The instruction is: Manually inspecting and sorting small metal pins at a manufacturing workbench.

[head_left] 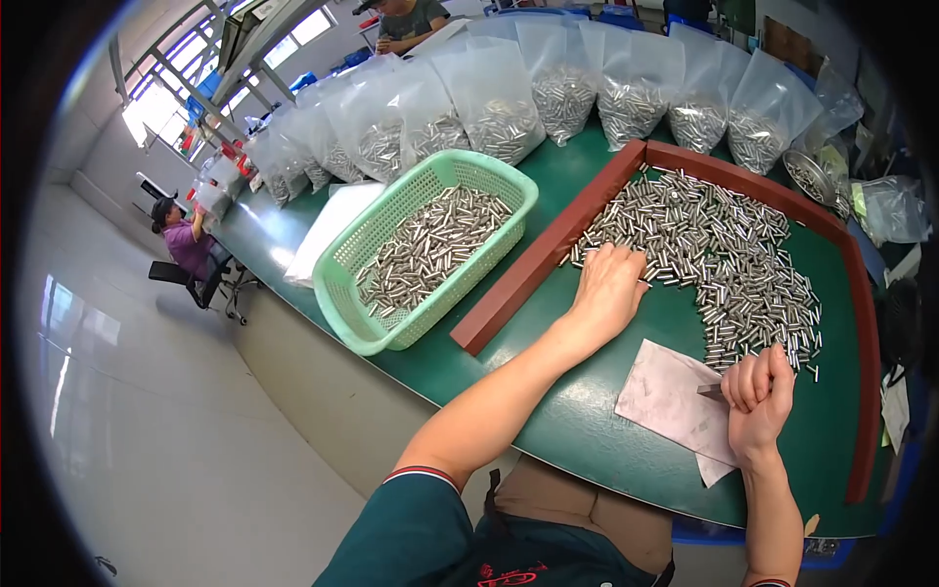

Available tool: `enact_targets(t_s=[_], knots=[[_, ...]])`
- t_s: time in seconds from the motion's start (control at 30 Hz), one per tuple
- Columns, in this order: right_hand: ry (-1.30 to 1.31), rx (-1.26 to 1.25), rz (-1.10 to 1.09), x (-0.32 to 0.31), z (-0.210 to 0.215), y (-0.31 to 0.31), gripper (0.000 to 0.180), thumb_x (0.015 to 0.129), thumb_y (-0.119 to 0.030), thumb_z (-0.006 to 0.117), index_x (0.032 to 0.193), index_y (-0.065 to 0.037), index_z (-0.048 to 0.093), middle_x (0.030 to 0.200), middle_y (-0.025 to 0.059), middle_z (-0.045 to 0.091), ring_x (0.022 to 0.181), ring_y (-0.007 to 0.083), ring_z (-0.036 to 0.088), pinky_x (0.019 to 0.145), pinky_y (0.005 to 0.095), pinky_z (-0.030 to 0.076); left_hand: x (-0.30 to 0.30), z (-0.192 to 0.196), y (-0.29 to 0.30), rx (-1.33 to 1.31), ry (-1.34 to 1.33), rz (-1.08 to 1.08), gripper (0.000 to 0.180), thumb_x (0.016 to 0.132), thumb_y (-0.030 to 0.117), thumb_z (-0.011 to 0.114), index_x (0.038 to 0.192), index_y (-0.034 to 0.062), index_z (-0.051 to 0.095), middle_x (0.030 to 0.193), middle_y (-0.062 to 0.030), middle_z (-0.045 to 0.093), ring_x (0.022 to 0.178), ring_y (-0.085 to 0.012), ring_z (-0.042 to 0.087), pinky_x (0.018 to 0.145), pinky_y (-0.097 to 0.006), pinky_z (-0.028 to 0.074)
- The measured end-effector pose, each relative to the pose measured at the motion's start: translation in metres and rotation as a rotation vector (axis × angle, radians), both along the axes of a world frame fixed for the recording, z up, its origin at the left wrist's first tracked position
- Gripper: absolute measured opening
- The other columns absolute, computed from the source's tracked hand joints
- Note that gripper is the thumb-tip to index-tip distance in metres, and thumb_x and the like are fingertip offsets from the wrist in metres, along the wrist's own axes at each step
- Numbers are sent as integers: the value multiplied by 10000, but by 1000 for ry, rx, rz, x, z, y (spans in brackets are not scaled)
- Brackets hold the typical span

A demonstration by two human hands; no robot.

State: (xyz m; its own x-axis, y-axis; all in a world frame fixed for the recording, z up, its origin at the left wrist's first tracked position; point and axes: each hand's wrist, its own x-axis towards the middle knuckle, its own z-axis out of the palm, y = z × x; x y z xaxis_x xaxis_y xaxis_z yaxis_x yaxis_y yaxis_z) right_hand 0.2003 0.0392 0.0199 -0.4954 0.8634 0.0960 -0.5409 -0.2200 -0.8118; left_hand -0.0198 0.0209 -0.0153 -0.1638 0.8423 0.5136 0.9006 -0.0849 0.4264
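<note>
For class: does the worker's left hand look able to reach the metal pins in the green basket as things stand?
Probably yes: the left hand is near, the pins lie uncovered in the basket, and only the red-brown rail, seemingly low enough to reach over, stands between.

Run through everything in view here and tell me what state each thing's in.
Left hand: palm down, at the edge of the pins.
Right hand: closed around a grey tool.
Pins: loose, heaped inside the frame.
Frame: open on the near side.
Sheet: spread out, smudged.
Basket: uncovered, partly full.
Bags: upright, partly full.
Chair: occupied.
</note>
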Motion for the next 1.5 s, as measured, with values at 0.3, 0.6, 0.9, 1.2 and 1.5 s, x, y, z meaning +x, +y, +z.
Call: enact_targets(t_s=[0.3, 0.6, 0.9, 1.2, 1.5], knots=[[13, 9, 41, 1, -1, 6, 446, 908, -224, 330, 485, -97, 271, 403, 11, 264, 375, 99, 201, 379, 253, 205, 4, 21, 2, -232, -508, -33, 81, 714, 45, 610, 743, 1, 548, 648, -67, 556, 604, -157, 530, 568, -260, 419], [18, 5, 35, 7, -4, 10, 450, 914, -208, 326, 482, -91, 275, 409, 4, 300, 377, 86, 234, 379, 241, 214, 11, 22, 2, -457, -1518, -404, 162, 849, 99, 514, 984, 16, 543, 814, -39, 562, 685, -77, 513, 661, -200, 450], [-5, 2, 37, 6, -4, 10, 455, 907, -210, 338, 473, -91, 273, 402, 1, 293, 378, 84, 224, 381, 239, 214, 9, 20, 2, -481, -1553, -417, 177, 863, 120, 493, 990, 6, 538, 803, -37, 554, 680, -78, 509, 658, -203, 446], [-6, -14, 50, 7, -6, 8, 453, 907, -216, 342, 477, -88, 276, 411, 2, 298, 389, 80, 223, 390, 237, 215, 13, 25, -4, -520, -1464, -390, 186, 864, 131, 497, 993, 2, 536, 770, -31, 558, 655, -73, 505, 639, -201, 437], [89, 8, 29, 8, -7, 10, 443, 898, -233, 356, 486, -91, 281, 421, -11, 274, 397, 76, 216, 399, 235, 200, 71, 40, -24, -560, -341, -425, 76, 731, 41, 606, 749, -7, 550, 687, -55, 549, 592, -132, 515, 572, -262, 415]])
